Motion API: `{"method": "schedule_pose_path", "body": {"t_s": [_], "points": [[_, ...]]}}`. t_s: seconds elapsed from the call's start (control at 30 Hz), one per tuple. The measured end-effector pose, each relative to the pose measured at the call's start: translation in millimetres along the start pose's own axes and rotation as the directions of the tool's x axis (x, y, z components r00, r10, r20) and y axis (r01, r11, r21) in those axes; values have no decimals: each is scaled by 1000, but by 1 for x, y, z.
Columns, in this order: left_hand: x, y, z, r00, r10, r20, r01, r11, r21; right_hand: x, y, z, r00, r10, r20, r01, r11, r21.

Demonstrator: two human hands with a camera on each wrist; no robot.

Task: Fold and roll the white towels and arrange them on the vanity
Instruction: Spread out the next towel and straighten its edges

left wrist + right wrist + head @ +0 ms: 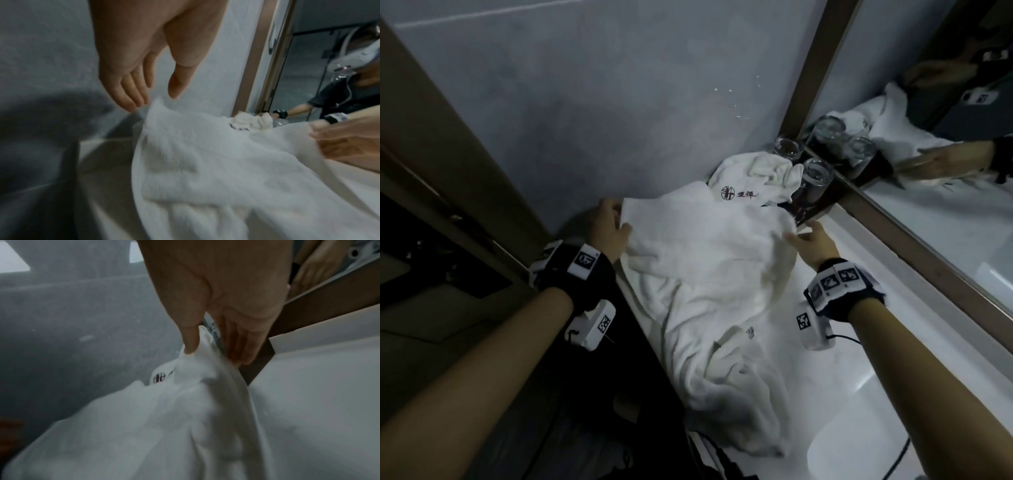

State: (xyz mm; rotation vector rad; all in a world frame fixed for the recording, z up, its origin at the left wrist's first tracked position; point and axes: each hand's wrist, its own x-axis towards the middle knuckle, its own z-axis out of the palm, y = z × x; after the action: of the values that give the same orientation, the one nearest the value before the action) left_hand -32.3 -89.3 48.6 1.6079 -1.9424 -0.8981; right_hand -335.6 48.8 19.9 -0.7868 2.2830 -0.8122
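A large white towel (709,267) (216,170) (144,426) lies rumpled along the white vanity top (893,359) (318,402), its near end hanging over the front edge. My left hand (619,222) (154,100) is at the towel's far left corner, fingers straight and thumb apart, just above the cloth. My right hand (799,236) (213,353) pinches the far right corner between thumb and fingers and lifts it slightly. A second white towel (756,178) (251,120) (162,376) with a dark printed logo lies crumpled in the back corner.
Two drinking glasses (816,178) (787,147) stand on a dark tray just beyond my right hand, against the framed mirror (945,171). A grey wall (619,120) closes the far side. A wooden door frame (431,137) stands at the left, and a dark drop runs below the counter's front.
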Motion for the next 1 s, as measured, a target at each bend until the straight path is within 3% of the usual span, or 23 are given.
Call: {"method": "schedule_pose_path", "body": {"t_s": [0.13, 0.2, 0.27, 0.37, 0.47, 0.57, 0.67, 0.77, 0.83, 0.9, 1.0], "points": [[-41, -25, 27, 998, -52, -39, 55, 995, 80, -23, 34, 13, 993, 117, 32, -114, 989, -99], [-66, -39, 42, 990, -121, 70, 112, 987, 114, -45, 51, 21, 987, 128, 97, -116, 986, -117], [-90, -51, 54, 958, -180, 224, 139, 973, 185, -70, 65, 30, 962, 77, 263, -34, 986, -166], [-123, -63, 64, 888, -80, 453, 20, 991, 136, -110, 73, 40, 890, -34, 455, 88, 991, -99], [-151, -63, 65, 807, -12, 591, -51, 995, 90, -142, 70, 43, 875, -86, 477, 127, 990, -55], [-171, -55, 70, 764, 26, 644, -80, 995, 55, -164, 63, 50, 833, -25, 553, 109, 987, -121], [-189, -39, 77, 776, 116, 620, -96, 993, -66, -179, 57, 61, 774, -22, 633, 121, 986, -114], [-205, -23, 79, 826, 153, 542, 20, 954, -301, -190, 57, 58, 839, -130, 529, 118, 991, 56], [-216, -16, 78, 844, 99, 528, 191, 864, -466, -196, 58, 50, 864, -178, 471, 17, 945, 326], [-226, -13, 78, 846, 69, 529, 283, 783, -554, -202, 52, 41, 843, -209, 496, -151, 793, 590], [-240, -10, 81, 854, 114, 508, 239, 780, -578, -209, 40, 35, 861, -203, 465, -279, 577, 768]]}}
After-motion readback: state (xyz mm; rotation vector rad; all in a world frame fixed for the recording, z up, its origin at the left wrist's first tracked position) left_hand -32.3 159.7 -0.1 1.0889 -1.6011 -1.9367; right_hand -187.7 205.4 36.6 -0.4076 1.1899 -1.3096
